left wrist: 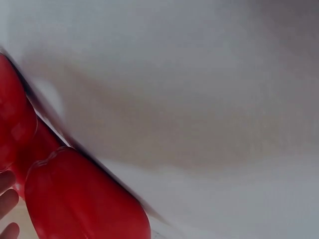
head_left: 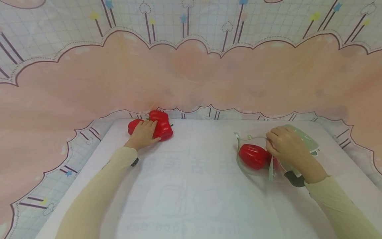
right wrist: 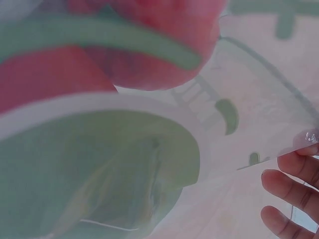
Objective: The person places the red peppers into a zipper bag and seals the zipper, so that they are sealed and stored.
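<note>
At the far left of the table, three red bell peppers (head_left: 163,130) lie clustered. My left hand (head_left: 144,134) rests over them, fingers spread across the left side and thumb stretched out by the front pepper. In the left wrist view, fingertips (left wrist: 7,201) show beside a glossy pepper (left wrist: 87,199). On the right lies a clear zip bag with green print (head_left: 304,139). Its mouth gapes leftward around a red bell pepper (head_left: 252,156), and more red shows behind it. My right hand (head_left: 285,146) pinches the upper edge of the bag; the thumb is hidden in the right wrist view.
The white table (head_left: 191,186) carries faint printing and spans the space between the hands. A patterned cloth (head_left: 191,76) in peach and white hangs behind it and shows along both sides.
</note>
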`<state>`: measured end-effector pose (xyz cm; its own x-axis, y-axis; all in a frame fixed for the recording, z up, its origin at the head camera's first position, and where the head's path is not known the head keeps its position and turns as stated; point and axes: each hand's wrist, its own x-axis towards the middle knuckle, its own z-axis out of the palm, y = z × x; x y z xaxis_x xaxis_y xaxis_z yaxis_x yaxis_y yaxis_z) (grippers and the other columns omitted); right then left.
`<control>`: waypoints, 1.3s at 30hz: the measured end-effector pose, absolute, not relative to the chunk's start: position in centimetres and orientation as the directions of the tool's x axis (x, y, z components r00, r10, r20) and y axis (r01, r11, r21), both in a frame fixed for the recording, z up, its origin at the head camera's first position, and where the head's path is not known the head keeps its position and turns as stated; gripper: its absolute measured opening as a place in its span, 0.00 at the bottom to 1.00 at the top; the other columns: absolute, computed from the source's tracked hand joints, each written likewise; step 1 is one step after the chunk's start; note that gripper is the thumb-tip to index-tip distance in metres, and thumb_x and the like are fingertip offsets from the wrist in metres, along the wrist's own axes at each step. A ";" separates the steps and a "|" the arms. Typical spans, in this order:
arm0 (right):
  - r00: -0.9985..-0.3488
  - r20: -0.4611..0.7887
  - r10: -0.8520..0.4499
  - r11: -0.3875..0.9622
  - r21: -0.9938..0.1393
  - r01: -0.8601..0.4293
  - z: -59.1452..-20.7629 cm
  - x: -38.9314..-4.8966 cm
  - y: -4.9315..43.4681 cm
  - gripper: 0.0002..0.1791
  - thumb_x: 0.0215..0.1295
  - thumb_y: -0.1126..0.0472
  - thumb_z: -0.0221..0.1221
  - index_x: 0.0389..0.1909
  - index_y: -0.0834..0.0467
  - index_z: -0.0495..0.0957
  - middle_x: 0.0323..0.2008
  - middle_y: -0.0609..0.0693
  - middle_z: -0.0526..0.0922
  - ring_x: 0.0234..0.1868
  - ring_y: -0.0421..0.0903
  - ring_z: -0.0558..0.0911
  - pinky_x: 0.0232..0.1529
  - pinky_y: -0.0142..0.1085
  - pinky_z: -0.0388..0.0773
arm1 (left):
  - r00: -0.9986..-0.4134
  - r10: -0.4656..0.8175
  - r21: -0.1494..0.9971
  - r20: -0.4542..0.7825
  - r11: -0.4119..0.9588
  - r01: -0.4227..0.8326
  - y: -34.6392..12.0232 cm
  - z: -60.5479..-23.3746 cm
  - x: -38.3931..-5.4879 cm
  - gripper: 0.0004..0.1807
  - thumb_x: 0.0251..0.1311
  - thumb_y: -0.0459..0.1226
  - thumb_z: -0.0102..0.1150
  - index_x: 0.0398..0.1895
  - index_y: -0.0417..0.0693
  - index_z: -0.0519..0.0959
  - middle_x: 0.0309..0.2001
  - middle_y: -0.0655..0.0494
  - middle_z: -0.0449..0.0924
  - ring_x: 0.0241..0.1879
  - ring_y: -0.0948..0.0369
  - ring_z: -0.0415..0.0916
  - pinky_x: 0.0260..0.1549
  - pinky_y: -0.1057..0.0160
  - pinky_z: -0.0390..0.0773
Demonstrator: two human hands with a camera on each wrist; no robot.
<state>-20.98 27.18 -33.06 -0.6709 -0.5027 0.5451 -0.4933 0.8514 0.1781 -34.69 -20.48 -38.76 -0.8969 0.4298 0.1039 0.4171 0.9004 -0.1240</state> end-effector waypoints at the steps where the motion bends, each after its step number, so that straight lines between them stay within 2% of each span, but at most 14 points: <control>1: -0.671 0.545 -0.503 0.851 0.178 -0.493 -33.0 -21.0 27.2 0.05 0.47 0.64 0.59 0.25 0.63 0.78 0.26 0.58 0.82 0.35 0.55 0.80 0.42 0.50 0.78 | -0.896 0.431 -0.121 0.104 0.900 0.419 -20.4 -38.8 -34.7 0.46 0.48 0.49 0.67 0.66 0.35 0.60 0.61 0.37 0.68 0.61 0.41 0.65 0.61 0.40 0.65; 18: -0.650 0.564 -0.510 0.844 0.182 -0.505 -33.1 -21.1 27.2 0.05 0.47 0.65 0.56 0.23 0.63 0.76 0.25 0.58 0.82 0.34 0.55 0.79 0.41 0.49 0.78 | -0.858 0.500 -0.132 0.119 0.864 0.486 -19.7 -38.5 -34.6 0.47 0.46 0.46 0.70 0.67 0.37 0.60 0.61 0.39 0.69 0.62 0.43 0.64 0.63 0.41 0.64; 29: -0.635 0.576 -0.515 0.837 0.177 -0.518 -33.1 -21.1 27.2 0.03 0.47 0.65 0.55 0.21 0.62 0.74 0.22 0.56 0.80 0.31 0.54 0.78 0.39 0.48 0.78 | -0.859 0.506 -0.141 0.083 0.859 0.493 -19.0 -38.1 -34.3 0.48 0.45 0.46 0.71 0.69 0.38 0.58 0.64 0.39 0.67 0.65 0.43 0.62 0.64 0.41 0.61; 39: -0.652 0.567 -0.503 0.847 0.174 -0.502 -33.1 -21.1 27.1 0.03 0.48 0.65 0.55 0.21 0.62 0.74 0.22 0.55 0.79 0.31 0.53 0.78 0.39 0.47 0.77 | -0.846 0.522 -0.148 0.105 0.850 0.506 -18.7 -38.1 -34.3 0.47 0.45 0.46 0.71 0.67 0.38 0.60 0.63 0.40 0.68 0.64 0.43 0.63 0.64 0.42 0.62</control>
